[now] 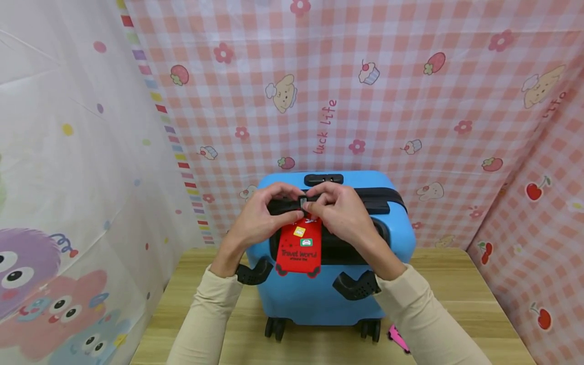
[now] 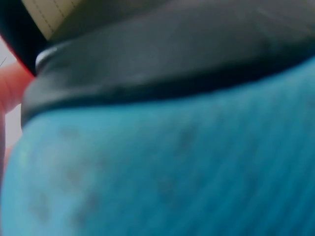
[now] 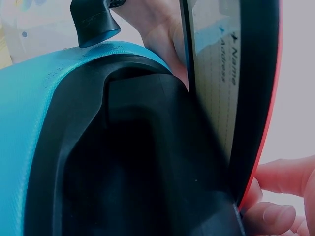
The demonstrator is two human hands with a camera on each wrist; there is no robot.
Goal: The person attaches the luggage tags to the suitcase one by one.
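A red luggage tag (image 1: 298, 253) shaped like a small suitcase hangs in front of the black handle (image 1: 378, 207) of a blue suitcase (image 1: 315, 296). Its short black strap (image 1: 303, 201) stands up at the handle. My left hand (image 1: 257, 215) pinches the strap from the left, its thumb at the top of the tag. From the right, my right hand (image 1: 344, 213) pinches the strap with thumb and index finger. In the right wrist view, the tag's back shows a name and address card (image 3: 216, 73). The left wrist view holds mostly blurred blue shell (image 2: 157, 167).
The suitcase stands on small black wheels (image 1: 275, 328) on a wood-grain surface (image 1: 182, 304). A combination lock (image 1: 324, 179) sits on its top. A pink object (image 1: 399, 338) lies by the right wheels. Patterned cloth (image 1: 342, 121) hangs behind and at both sides.
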